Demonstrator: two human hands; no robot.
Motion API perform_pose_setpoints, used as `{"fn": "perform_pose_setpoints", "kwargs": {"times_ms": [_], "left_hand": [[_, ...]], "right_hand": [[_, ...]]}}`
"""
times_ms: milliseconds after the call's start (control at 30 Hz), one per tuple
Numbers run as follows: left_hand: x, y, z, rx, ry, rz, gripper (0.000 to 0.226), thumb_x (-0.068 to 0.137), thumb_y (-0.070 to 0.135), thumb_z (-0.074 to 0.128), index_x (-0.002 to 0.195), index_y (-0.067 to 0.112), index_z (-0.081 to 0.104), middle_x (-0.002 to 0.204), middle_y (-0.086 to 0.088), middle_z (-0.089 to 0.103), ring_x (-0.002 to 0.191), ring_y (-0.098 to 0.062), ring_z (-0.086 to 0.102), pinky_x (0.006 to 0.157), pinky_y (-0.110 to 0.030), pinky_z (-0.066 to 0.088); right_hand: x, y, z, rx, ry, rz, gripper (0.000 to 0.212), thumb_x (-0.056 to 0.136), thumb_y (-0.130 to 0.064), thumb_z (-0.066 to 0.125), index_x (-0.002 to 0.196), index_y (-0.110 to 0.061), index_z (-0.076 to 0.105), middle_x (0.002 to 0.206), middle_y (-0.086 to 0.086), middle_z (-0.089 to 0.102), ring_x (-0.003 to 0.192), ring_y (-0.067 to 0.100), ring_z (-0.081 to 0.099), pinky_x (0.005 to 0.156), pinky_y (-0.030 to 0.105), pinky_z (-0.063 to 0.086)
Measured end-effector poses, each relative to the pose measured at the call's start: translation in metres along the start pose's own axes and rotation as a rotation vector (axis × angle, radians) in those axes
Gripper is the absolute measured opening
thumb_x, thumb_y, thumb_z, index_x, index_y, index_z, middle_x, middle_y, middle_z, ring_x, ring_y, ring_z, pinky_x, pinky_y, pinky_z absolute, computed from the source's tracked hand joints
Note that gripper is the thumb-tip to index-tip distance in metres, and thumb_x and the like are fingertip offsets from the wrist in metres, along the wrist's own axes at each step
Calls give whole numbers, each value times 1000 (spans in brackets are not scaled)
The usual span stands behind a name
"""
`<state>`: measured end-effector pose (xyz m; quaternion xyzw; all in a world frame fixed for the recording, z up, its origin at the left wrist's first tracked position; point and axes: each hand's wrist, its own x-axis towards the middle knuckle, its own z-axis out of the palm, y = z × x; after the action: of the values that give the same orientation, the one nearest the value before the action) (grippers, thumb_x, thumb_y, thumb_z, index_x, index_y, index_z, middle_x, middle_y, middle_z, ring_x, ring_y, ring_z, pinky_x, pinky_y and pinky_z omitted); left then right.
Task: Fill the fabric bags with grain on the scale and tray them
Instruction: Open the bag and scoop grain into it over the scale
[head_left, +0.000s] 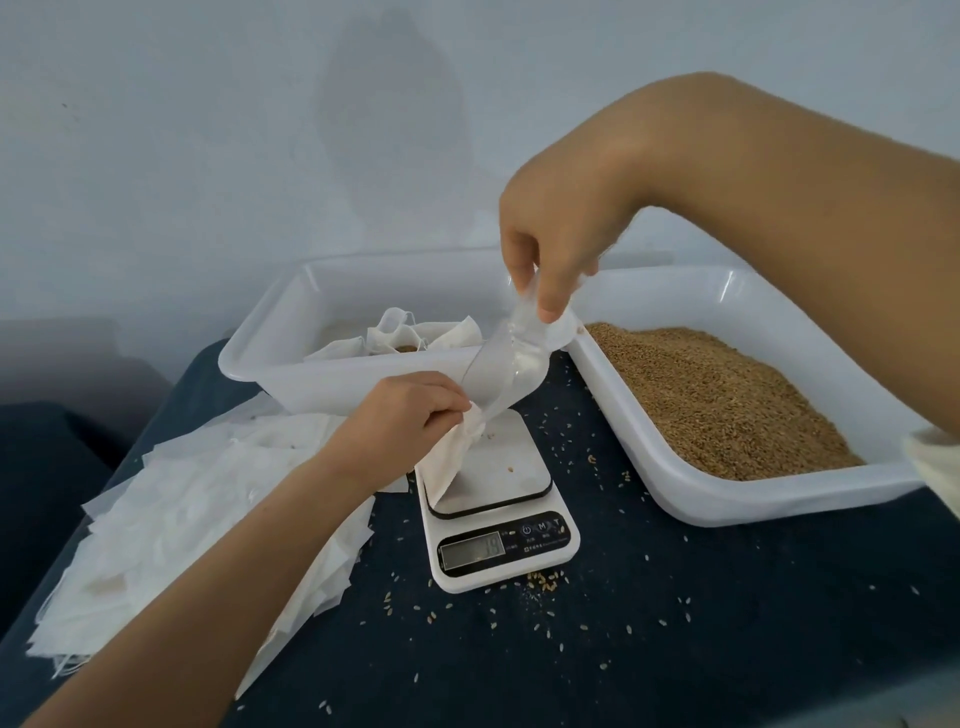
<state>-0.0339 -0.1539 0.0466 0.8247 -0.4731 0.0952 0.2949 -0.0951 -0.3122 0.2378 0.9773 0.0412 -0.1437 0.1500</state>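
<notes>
Filling step: left hand (402, 410) pinching fabric bag (451, 457) mouth over scale (498, 512), right hand (561, 234) grasping tilted clear scoop (506, 364); next, likely more grain (727, 400).

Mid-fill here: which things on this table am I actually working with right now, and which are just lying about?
In use:
- left hand gripping the fabric bag mouth
- right hand tipping the clear scoop into it
- scale
- grain tray
- tray of filled bags

Lying about:
- pile of empty bags
- spilled grains on the dark cloth
</notes>
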Motion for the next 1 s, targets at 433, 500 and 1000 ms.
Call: {"fn": "perform_pose_setpoints", "kwargs": {"times_ms": [433, 500, 1000], "left_hand": [[6, -13, -6, 61, 28, -35, 7, 83, 12, 66, 80, 9, 72, 93, 11, 62, 84, -3, 54, 78, -16, 40], [10, -11, -9, 110, -11, -12, 9, 83, 16, 65, 77, 13, 71, 97, 11, 63, 97, -9, 50, 81, -18, 36], [50, -4, 17, 93, -267, -25, 8, 87, 20, 60, 92, 22, 66, 99, 11, 60, 98, -9, 52, 85, -24, 38]], "right_hand": [[-41, 101, 137, 955, 265, 259, 26, 83, -44, 62, 100, -26, 69, 76, -7, 71, 60, 5, 61, 62, 23, 47], [-32, 109, 166, 977, 353, 415, 20, 92, -35, 58, 103, -21, 68, 75, -2, 70, 62, 12, 61, 62, 27, 47], [16, 90, 236, 546, -48, 662, 53, 97, -51, 37, 86, -3, 60, 76, 7, 63, 70, 20, 62, 59, 30, 44]]}}
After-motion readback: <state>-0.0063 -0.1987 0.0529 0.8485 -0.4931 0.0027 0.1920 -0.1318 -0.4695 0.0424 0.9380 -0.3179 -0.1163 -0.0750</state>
